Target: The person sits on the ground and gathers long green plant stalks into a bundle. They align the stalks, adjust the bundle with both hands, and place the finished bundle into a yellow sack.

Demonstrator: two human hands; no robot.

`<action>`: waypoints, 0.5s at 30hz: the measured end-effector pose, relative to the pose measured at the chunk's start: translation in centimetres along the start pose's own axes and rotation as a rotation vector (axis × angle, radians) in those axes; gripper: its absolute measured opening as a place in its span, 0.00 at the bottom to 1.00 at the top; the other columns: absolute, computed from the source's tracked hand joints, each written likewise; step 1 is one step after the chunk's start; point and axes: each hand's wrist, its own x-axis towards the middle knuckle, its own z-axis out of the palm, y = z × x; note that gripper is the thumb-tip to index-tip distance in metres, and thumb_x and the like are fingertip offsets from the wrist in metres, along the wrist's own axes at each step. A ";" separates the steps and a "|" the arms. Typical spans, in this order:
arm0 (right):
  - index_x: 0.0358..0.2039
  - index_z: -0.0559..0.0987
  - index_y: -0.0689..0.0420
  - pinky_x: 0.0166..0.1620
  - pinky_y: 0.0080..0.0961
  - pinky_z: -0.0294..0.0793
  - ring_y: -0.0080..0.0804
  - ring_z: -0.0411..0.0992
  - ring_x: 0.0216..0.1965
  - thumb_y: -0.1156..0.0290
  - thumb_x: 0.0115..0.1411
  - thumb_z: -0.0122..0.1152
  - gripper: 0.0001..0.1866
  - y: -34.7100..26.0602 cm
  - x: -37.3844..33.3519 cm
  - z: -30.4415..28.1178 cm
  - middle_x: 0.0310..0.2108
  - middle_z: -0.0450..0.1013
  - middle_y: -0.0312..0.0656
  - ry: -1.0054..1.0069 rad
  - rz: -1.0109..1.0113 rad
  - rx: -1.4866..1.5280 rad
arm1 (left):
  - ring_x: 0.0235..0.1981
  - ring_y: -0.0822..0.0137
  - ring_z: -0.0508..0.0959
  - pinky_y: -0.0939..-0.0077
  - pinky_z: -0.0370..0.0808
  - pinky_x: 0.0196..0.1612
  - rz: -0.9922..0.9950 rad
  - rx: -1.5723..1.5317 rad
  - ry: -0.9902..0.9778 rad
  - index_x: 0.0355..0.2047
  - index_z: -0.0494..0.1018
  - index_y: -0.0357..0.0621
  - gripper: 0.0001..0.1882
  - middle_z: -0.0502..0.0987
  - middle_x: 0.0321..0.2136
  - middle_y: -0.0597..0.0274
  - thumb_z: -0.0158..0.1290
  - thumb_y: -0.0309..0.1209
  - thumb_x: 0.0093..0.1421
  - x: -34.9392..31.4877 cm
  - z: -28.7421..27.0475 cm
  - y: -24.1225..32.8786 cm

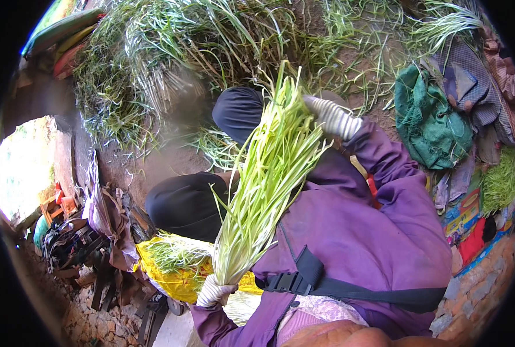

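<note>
I am holding a long bunch of green stalks (275, 173) slantwise across the middle of the frame, its pale ends pointing to the lower left and its leafy tips reaching up toward the top centre. My left hand (214, 292), in a striped glove, is gripping the pale ends, closed around them at the lower left of centre. My right hand (330, 115), gloved the same way, is resting beside the leafy part, right of the tips; its fingers are blurring into the leaves, so I cannot tell whether it is gripping or open. As for progress, I am judging that this bunch is already gathered, since its pale ends are sitting close together, but no tie is showing around it and its leaves are fanning out loosely. A smaller lot of greens (179, 251) is lying on a yellow sack (179, 286) at the lower left, seemingly set aside. Plenty is apparently remaining: a large tangled heap (171, 34) is filling the upper left, and loose strands (350, 69) are littering the ground at the upper right. Another clump of greens (500, 182) is standing near the right edge, beyond a dark green cloth (428, 127); whether it is finished, I cannot tell.
</note>
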 end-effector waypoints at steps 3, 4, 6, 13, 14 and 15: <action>0.50 0.78 0.63 0.52 0.25 0.72 0.26 0.73 0.46 0.66 0.71 0.47 0.17 0.8 0.8 1.4 0.43 0.78 0.39 0.106 0.186 0.163 | 0.36 0.65 0.80 0.71 0.77 0.43 -0.009 -0.016 0.003 0.38 0.79 0.34 0.20 0.81 0.36 0.59 0.67 0.15 0.40 -0.3 -0.1 -0.9; 0.50 0.78 0.63 0.50 0.27 0.72 0.27 0.74 0.45 0.65 0.70 0.49 0.17 1.1 0.4 1.2 0.43 0.78 0.41 0.065 -0.072 -0.236 | 0.37 0.65 0.80 0.71 0.77 0.43 -0.017 -0.017 -0.002 0.38 0.80 0.34 0.20 0.82 0.35 0.59 0.67 0.15 0.40 -0.3 -0.2 -1.0; 0.48 0.79 0.60 0.45 0.32 0.74 0.38 0.77 0.43 0.67 0.67 0.50 0.15 1.3 0.0 0.7 0.40 0.79 0.49 0.037 -0.170 -0.381 | 0.37 0.66 0.80 0.72 0.77 0.43 0.000 -0.009 -0.035 0.37 0.80 0.35 0.19 0.82 0.35 0.59 0.67 0.16 0.42 -0.1 -0.4 -1.2; 0.41 0.79 0.55 0.34 0.41 0.77 0.48 0.79 0.34 0.60 0.63 0.51 0.15 0.0 4.2 -1.0 0.33 0.78 0.50 -0.276 0.409 -1.113 | 0.36 0.69 0.79 0.74 0.77 0.41 0.017 0.046 -0.095 0.42 0.79 0.35 0.20 0.81 0.36 0.60 0.66 0.18 0.46 0.6 -0.2 -0.8; 0.42 0.81 0.56 0.37 0.43 0.77 0.49 0.79 0.36 0.58 0.62 0.51 0.17 0.2 4.9 -2.8 0.36 0.78 0.53 -0.249 0.562 -1.113 | 0.36 0.69 0.79 0.74 0.77 0.40 0.005 0.065 -0.077 0.43 0.78 0.35 0.21 0.81 0.38 0.60 0.66 0.18 0.46 0.5 -0.2 -0.9; 0.42 0.82 0.58 0.39 0.44 0.77 0.50 0.79 0.37 0.57 0.62 0.51 0.20 0.6 4.9 -4.9 0.38 0.78 0.56 -0.174 0.668 -1.096 | 0.35 0.70 0.79 0.75 0.76 0.40 -0.029 0.084 -0.040 0.42 0.79 0.36 0.20 0.81 0.36 0.62 0.67 0.19 0.46 0.2 -0.2 -1.1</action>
